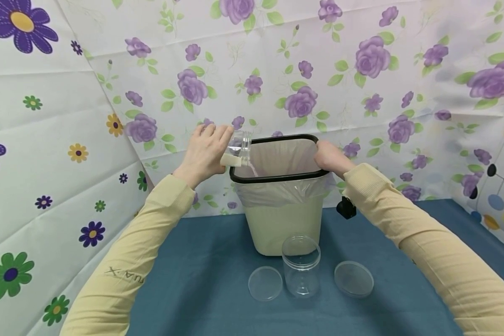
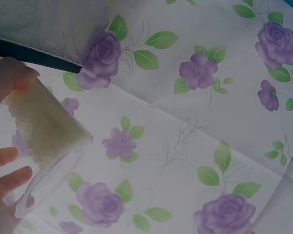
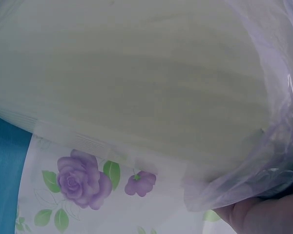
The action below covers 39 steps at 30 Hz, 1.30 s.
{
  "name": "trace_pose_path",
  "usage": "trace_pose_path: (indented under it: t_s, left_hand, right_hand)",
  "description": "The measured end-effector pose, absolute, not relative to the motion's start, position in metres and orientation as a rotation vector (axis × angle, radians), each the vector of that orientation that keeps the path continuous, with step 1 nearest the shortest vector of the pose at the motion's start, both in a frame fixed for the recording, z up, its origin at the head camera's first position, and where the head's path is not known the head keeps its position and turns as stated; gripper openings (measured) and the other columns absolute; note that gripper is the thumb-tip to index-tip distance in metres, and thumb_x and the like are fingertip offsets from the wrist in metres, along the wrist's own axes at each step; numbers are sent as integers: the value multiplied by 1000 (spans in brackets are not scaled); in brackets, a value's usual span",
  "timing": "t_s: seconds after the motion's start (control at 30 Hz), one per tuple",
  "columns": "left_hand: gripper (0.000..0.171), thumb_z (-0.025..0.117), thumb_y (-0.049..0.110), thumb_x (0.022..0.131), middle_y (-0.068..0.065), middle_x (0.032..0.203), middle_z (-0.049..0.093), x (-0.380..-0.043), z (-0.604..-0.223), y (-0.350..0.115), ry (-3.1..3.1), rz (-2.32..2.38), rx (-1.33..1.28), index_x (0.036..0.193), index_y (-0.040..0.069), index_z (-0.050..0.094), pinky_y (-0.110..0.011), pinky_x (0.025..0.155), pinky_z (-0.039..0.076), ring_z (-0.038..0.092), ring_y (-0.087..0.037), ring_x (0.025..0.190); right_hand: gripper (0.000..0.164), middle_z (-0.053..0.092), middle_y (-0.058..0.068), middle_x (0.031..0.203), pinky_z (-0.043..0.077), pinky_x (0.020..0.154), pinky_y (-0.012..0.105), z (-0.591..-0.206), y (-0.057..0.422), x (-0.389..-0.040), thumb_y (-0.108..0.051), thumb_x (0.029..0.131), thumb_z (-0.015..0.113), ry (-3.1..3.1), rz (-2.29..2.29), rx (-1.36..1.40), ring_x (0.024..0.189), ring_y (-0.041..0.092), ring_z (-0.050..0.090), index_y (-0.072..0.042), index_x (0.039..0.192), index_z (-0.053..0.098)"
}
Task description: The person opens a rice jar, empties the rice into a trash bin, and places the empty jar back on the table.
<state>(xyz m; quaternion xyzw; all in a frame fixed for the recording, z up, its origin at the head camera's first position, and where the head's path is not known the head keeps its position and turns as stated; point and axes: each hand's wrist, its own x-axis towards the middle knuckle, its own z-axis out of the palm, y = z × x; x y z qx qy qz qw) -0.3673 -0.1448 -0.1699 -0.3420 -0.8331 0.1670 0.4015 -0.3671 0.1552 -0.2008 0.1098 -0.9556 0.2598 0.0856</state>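
Note:
In the head view my left hand (image 1: 206,151) grips a clear plastic jar (image 1: 240,143), tipped on its side with its mouth over the bin's left rim. Pale rice-like grains (image 2: 51,122) fill the jar's lower side, and a thin stream of them falls into the bin. The cream trash bin (image 1: 283,228) stands upright, lined with a translucent bag (image 1: 281,192) folded over under a black rim (image 1: 283,178). At the opposite side my right hand (image 1: 332,157) holds the rim. Bag and bin wall fill most of the right wrist view, where that hand shows only at the corner.
An uncapped clear jar (image 1: 301,275) stands in front of the bin. One clear round lid (image 1: 265,283) lies to its left, another lid (image 1: 353,279) to its right. A blue cloth (image 1: 218,298) covers the table. Flowered sheets (image 1: 252,56) hang behind and at both sides.

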Motion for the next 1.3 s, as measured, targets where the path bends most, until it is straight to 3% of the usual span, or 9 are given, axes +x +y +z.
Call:
trace_pose_path:
  t_s: [0.57,0.83,1.3]
  left_hand:
    - [94,89,24,44,-13,110,48,-367,-169,-139,-2078,509,-889,122,1,42,-50,93,28,44,-35,102]
    - [90,88,21,46,-13,111,47,-367,-167,-138,-2056,549,-904,121,1,42,-49,92,28,44,-35,100]
    - [90,89,21,49,-14,114,44,-365,-163,-134,-2052,625,-941,121,2,39,-50,94,27,42,-36,103]
  right_hand:
    - [29,48,31,105,37,81,46,-201,155,-365,8,78,32,-2854,774,307,89,34,44,18,102,45]
    - [34,46,33,110,36,84,46,-201,156,-366,8,78,32,-2857,776,310,98,38,45,20,108,42]
    - [36,47,33,110,36,84,46,-200,154,-367,7,79,31,-2866,736,300,99,39,46,20,110,43]
